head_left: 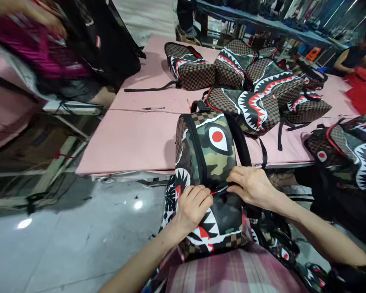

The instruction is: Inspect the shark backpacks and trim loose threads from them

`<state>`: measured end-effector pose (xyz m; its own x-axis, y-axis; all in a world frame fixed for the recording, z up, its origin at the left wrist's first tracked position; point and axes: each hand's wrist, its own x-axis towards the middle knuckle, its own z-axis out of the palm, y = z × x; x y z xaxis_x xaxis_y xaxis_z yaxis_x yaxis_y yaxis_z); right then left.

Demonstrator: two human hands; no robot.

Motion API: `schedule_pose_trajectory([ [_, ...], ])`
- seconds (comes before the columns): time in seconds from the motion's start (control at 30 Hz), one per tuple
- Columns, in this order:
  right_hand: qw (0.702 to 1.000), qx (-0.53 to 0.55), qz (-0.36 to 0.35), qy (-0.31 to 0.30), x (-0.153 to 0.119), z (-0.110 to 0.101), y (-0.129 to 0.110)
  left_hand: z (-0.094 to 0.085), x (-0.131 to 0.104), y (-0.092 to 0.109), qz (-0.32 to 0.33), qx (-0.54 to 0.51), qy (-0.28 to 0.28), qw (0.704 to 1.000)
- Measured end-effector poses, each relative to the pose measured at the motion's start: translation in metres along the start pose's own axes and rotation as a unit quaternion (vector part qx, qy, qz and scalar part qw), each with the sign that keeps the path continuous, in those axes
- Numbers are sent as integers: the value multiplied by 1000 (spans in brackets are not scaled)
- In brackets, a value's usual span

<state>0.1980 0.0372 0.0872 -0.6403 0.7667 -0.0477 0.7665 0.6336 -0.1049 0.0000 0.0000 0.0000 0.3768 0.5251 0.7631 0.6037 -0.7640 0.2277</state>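
A backpack (218, 171) with brown check, camouflage, a red-and-white eye and a shark-mouth print stands between my lap and the table edge. My left hand (193, 207) is closed on its front, fingers curled at the edge of a dark opening or fold. On the other side my right hand (253, 185) pinches the bag's material at the same fold. A thin red and grey strip (218, 190) shows between both hands; too small to tell what it is. The bag's black strap (240, 140) curves down behind my right hand.
The pink table (131, 142) holds several similar backpacks (247, 108) and a thin dark pen-like item (153, 108). At left a person handles a black bag (100, 36). More bags (354, 150) are at right, with another person (355, 59) beside red cloth (361, 91).
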Motion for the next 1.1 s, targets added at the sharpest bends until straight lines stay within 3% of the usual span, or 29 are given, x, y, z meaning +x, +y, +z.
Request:
schedule_pose_trajectory([
  [0.33, 998, 64, 23, -3, 1, 4, 0, -2, 3, 0, -6, 2, -8, 1000],
  [0.6, 977, 199, 63, 45, -1, 17, 2, 0, 1, -1, -13, -1, -5, 1000],
  [0.67, 942, 310, 106, 73, -1, 24, 3, 0, 1, -1, -13, -1, -2, 1000],
  [0.8, 774, 575, 218, 149, -2, 35, 6, 1, 1, 0, -13, 0, 6, 1000],
  [0.83, 751, 599, 226, 159, -3, 35, 6, 1, 1, 0, -13, 0, 8, 1000],
  [0.87, 754, 597, 221, 163, -4, 35, 6, 1, 0, 0, -13, 0, 8, 1000],
  [0.9, 779, 570, 205, 161, -6, 34, 6, 2, 0, 0, -13, -1, 7, 1000],
  [1.0, 910, 374, 118, 132, -14, 34, 1, 0, 1, 0, -16, -3, 2, 1000],
  [1.03, 941, 300, 87, 129, -18, 37, -1, -2, 1, 1, -21, -7, -2, 1000],
  [1.1, 967, 203, 33, 154, -25, 47, -4, -8, 2, 2, -30, -14, -20, 999],
])
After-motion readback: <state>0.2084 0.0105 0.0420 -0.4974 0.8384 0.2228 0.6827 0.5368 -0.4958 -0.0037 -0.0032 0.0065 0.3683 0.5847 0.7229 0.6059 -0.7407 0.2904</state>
